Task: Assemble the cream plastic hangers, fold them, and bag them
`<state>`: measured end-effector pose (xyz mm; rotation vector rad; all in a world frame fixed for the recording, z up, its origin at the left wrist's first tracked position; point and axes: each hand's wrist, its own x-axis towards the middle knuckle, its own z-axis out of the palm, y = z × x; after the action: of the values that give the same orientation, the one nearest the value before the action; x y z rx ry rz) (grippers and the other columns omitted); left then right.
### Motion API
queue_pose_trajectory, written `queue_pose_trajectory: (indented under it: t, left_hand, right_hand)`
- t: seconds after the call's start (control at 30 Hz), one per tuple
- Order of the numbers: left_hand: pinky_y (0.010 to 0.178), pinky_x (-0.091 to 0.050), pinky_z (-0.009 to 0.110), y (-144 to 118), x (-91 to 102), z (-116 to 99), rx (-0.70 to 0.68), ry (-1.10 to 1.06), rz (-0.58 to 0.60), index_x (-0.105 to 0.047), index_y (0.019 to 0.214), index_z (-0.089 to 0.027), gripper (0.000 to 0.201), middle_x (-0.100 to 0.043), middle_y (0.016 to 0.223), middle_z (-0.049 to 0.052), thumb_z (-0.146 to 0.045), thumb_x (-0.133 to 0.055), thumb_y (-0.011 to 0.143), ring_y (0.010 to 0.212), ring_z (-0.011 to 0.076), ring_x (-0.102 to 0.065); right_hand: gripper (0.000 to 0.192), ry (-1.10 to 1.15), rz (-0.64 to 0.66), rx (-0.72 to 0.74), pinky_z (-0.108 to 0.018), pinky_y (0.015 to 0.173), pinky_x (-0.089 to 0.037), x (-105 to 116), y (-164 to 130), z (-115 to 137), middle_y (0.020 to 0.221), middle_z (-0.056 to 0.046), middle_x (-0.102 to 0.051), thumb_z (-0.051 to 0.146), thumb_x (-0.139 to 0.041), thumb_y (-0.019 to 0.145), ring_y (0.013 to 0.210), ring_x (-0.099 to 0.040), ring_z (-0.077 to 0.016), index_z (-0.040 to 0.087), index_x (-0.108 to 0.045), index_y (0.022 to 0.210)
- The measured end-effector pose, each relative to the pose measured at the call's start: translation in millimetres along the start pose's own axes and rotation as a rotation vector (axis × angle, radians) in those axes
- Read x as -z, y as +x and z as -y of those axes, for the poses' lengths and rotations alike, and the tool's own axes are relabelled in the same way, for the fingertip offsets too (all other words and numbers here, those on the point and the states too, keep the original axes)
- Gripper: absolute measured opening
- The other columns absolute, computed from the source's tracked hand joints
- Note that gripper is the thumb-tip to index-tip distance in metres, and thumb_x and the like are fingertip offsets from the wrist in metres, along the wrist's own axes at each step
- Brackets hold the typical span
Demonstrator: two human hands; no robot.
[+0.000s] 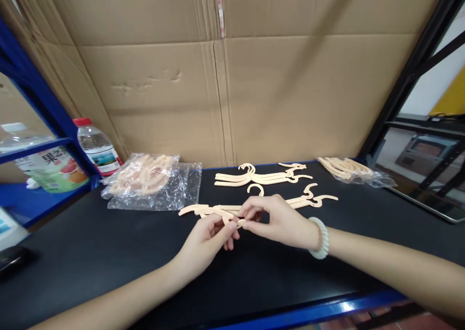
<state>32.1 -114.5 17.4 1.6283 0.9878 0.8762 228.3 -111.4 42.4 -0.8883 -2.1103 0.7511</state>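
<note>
- Hanger piece [226,215], pale peach, held between both hands just above the desk [109,257], near its middle; its long axis slants from rear left to front right, the near end pointing toward the right fingertips.
- Left hand [207,238]: reaches in from the lower left, forearm slanting up and right; thumb laid along the near side, the grasp narrow, closed on the hanger piece.
- Right hand [278,223]: enters from the right, palm turned down and inward, a bead bracelet [324,238] at the wrist; thumb and forefinger pinch a small part [240,223] at the near end. Whether the two are joined cannot be told.
- Front hanger [298,203]: lies behind the hands, partly hidden, long axis running left to right, hook toward the cardboard [290,102].
- Rear hangers [269,179]: stacked farther back, also lengthwise left to right, hooks pointing rearward.
- Clear bags of similar pieces: one at left [145,177], another at right [345,168].
</note>
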Motion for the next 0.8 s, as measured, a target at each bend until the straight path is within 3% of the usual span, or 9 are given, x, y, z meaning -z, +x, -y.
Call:
queue_pose_trajectory:
  t: [0.07, 0.13, 0.23, 0.27, 0.37, 0.47, 0.63, 0.8]
  left_hand:
    - [0.055, -0.046, 0.026, 0.4, 0.5, 0.1, -0.003, -0.072, -0.029, -0.06, 0.073, -0.015, 0.035, -0.061, 0.064, 0.001, -0.049, -0.064, 0.081, 0.054, 0.0121, -0.055]
    - [0.055, -0.046, 0.026, 0.9, 0.6, 0.8, 0.005, -0.151, -0.048, -0.06, 0.079, -0.015, 0.034, -0.065, 0.069, 0.002, -0.048, -0.066, 0.081, 0.055, 0.0124, -0.057]
    - [0.057, -0.047, 0.027, 1.1, 1.6, 0.7, 0.03, -0.24, -0.069, -0.056, 0.083, -0.016, 0.032, -0.069, 0.075, 0.005, -0.046, -0.065, 0.082, 0.058, 0.0133, -0.059]
    - [0.057, -0.047, 0.026, 1.0, 2.4, 0.1, 0.032, -0.257, -0.086, -0.054, 0.083, -0.016, 0.031, -0.069, 0.076, 0.005, -0.045, -0.064, 0.083, 0.059, 0.0132, -0.06]
    - [0.058, -0.044, 0.025, 0.5, 6.6, -2.6, 0.012, -0.273, -0.162, -0.053, 0.081, -0.017, 0.026, -0.066, 0.07, 0.001, -0.041, -0.064, 0.084, 0.058, 0.0118, -0.057]
    - [0.058, -0.042, 0.025, 0.6, 11.5, -5.0, 0.002, -0.294, -0.225, -0.058, 0.087, -0.016, 0.021, -0.061, 0.065, -0.001, -0.036, -0.063, 0.084, 0.058, 0.0113, -0.054]
    - [0.056, -0.038, 0.023, 2.6, 16.8, -6.9, 0.046, -0.356, -0.284, -0.06, 0.087, -0.014, 0.019, -0.057, 0.062, -0.002, -0.032, -0.064, 0.081, 0.057, 0.0099, -0.049]
    - [0.058, -0.037, 0.022, 7.9, 25.1, -5.2, 0.029, -0.365, -0.219, -0.053, 0.071, -0.015, 0.028, -0.056, 0.065, -0.002, -0.036, -0.071, 0.079, 0.059, 0.0081, -0.047]
  right_hand:
    - [0.011, -0.003, 0.006, 0.016, -0.025, 0.066, -0.052, 5.9, 4.3, -4.4, 0.077, 0.0, -0.073, 0.028, -0.064, 0.084, 0.07, -0.068, -0.0144, 0.02, -0.066, 0.091]
    - [0.014, -0.145, -0.04, 0.043, -0.026, 0.069, -0.052, 23.3, 12.9, -17.6, 0.082, -0.002, -0.073, 0.031, -0.059, 0.088, 0.073, -0.067, -0.0148, 0.019, -0.066, 0.093]
    - [0.018, -0.684, -0.088, 0.014, -0.033, 0.084, -0.048, 57.7, 27.4, -51.1, 0.096, -0.007, -0.072, 0.02, -0.051, 0.091, 0.092, -0.064, -0.0198, 0.019, -0.067, 0.1]
    - [0.019, -0.743, -0.069, -0.012, -0.037, 0.086, -0.046, 67.6, 30.8, -63.6, 0.096, -0.009, -0.072, 0.015, -0.051, 0.088, 0.096, -0.062, -0.0228, 0.017, -0.068, 0.096]
    - [0.014, -0.807, -0.019, -0.068, -0.038, 0.08, -0.047, 84.0, 34.3, -95.7, 0.087, -0.012, -0.071, 0.012, -0.057, 0.082, 0.088, -0.062, -0.026, 0.013, -0.069, 0.089]
    - [0.007, -0.835, 0.016, -0.077, -0.038, 0.079, -0.046, 82.3, 32.3, -112.1, 0.081, -0.01, -0.069, 0.015, -0.061, 0.08, 0.083, -0.061, -0.0248, 0.014, -0.068, 0.081]
    - [0.011, -0.825, 0.012, -0.059, -0.033, 0.075, -0.045, 72.9, 34.1, -116.2, 0.078, -0.008, -0.067, 0.016, -0.057, 0.084, 0.081, -0.06, -0.0223, 0.015, -0.062, 0.074]
    - [0.008, -0.756, -0.057, -0.067, -0.031, 0.066, -0.045, 80.2, 35.9, -103.6, 0.075, -0.005, -0.066, 0.022, -0.053, 0.088, 0.071, -0.061, -0.0202, 0.017, -0.059, 0.085]
